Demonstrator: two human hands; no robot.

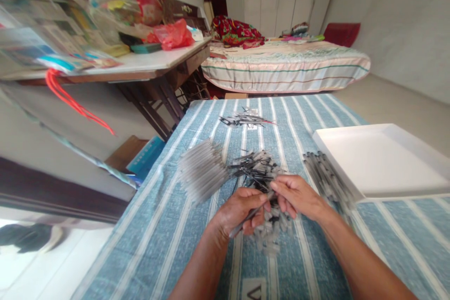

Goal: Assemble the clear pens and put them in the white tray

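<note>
My left hand (pixel 242 208) is closed round a slim grey pen-like tube (pixel 248 220), which slants up toward my right hand (pixel 297 194). The fingers of my right hand pinch at the tube's upper end. Under and behind both hands lies a loose pile of small black and clear parts (pixel 258 166). Left of the pile is a row of pale translucent tubes (pixel 202 171). To the right, darker capped tubes (pixel 325 176) lie side by side. A smaller heap of thin black pieces (pixel 242 119) sits farther back. The picture is somewhat blurred.
A white open tray (pixel 386 164) rests at the right on the blue striped tablecloth (pixel 168 225). A side table (pixel 140 63) with plastic bags stands at the back left. Beyond is a bed (pixel 288 63); a blue box (pixel 146 157) is low at the left.
</note>
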